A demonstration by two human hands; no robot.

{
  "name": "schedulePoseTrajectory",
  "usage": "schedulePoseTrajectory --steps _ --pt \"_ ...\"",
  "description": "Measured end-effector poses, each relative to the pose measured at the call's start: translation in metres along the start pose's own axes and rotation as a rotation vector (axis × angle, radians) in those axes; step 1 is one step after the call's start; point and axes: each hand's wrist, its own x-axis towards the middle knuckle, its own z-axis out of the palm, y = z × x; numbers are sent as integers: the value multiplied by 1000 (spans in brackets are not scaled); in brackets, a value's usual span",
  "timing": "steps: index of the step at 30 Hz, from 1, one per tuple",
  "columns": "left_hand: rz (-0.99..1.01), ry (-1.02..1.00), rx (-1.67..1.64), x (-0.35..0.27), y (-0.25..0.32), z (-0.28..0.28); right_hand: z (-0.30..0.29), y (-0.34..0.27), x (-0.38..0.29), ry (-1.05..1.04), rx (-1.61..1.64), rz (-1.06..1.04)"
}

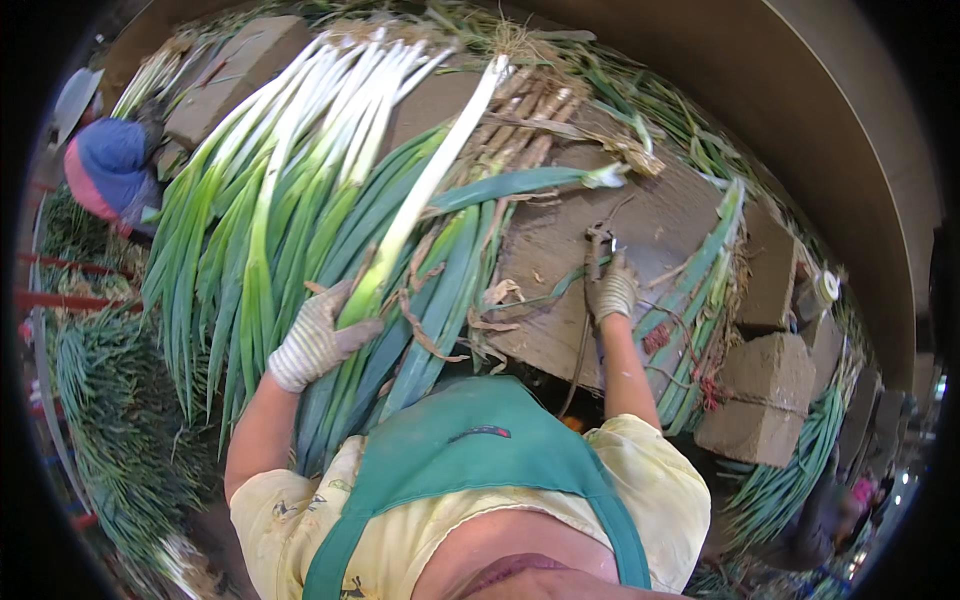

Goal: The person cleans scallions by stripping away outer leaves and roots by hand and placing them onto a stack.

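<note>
My left hand (pixel 324 335), in a striped knit glove, holds a long green onion (pixel 420 187) by its green part; the white shank and roots point away from me. Peeled green onions (pixel 330 105) with bright white shanks lie side by side at the left, and unpeeled ones (pixel 525 120) with brown, dirty shanks lie to the right of the held one. My right hand (pixel 615 289), gloved too, grips a dark metal air blow gun (pixel 598 244) with a hose attached, over the board (pixel 555 300).
At the right, green onion leaves (pixel 697 300) lie beside blocks (pixel 757 397) tied with cord. A jar (pixel 814 296) stands behind them. Another person (pixel 112 169) is at the left. Trimmed leaves (pixel 645 82) are heaped along the far edge, and more onions (pixel 120 405) are piled at lower left.
</note>
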Motion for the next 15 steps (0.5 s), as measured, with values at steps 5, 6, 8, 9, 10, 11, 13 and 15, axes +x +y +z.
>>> schedulePoseTrajectory --steps 5,6,8,9,10,11,13,15 --pt "172 -230 -89 77 37 65 -1 12 -17 24 69 -131" --pt "163 -283 -140 88 47 79 -3 16 -15 -1 110 -123" --pt "169 -369 -196 113 84 99 -8 25 -13 -33 192 -90" --pt "84 -404 -359 126 82 118 -8 29 -19 -7 256 -115" --pt "92 -414 -404 139 84 136 -4 33 -27 16 319 -136" --pt "95 -421 -448 151 86 152 -1 35 -35 38 384 -159" --pt "0 -439 -602 175 66 191 5 37 -50 64 504 -193" --pt "18 -388 -308 211 24 224 7 40 -62 80 614 -205"
